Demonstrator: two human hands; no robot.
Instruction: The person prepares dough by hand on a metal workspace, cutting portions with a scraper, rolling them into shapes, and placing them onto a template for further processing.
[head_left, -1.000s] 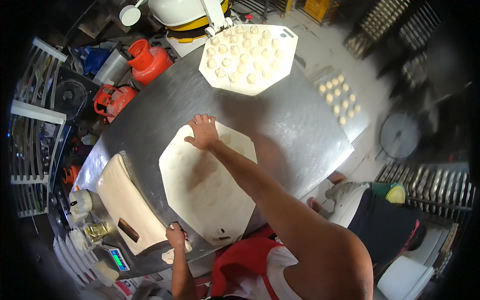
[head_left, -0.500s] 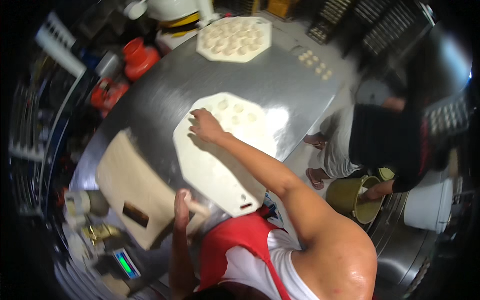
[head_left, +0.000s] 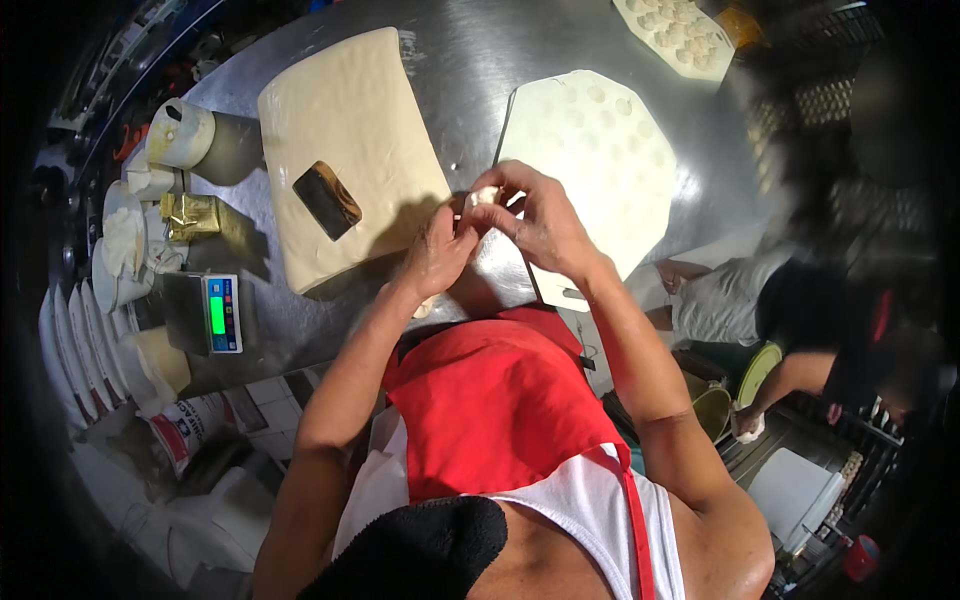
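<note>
My right hand is closed on a small white piece of dough, pinched between thumb and fingers. Against the same piece, the fingers of my left hand are curled, thumb up. Both hands are over the steel table, between a wide flat dough sheet and a white eight-sided board. Pale round dough pieces cover the far part of the board. A dark scraper with a wooden edge lies on the sheet. A bit of dough shows beside my left forearm.
On the left stand a digital scale, a gold foil packet and a pale tub. Another board with dough balls is at the far right. To the right a co-worker's hand grips something white near buckets.
My right hand has come back from the board's far part to meet my left hand, now with dough between them. The view has shifted, and more round pieces show on the board.
</note>
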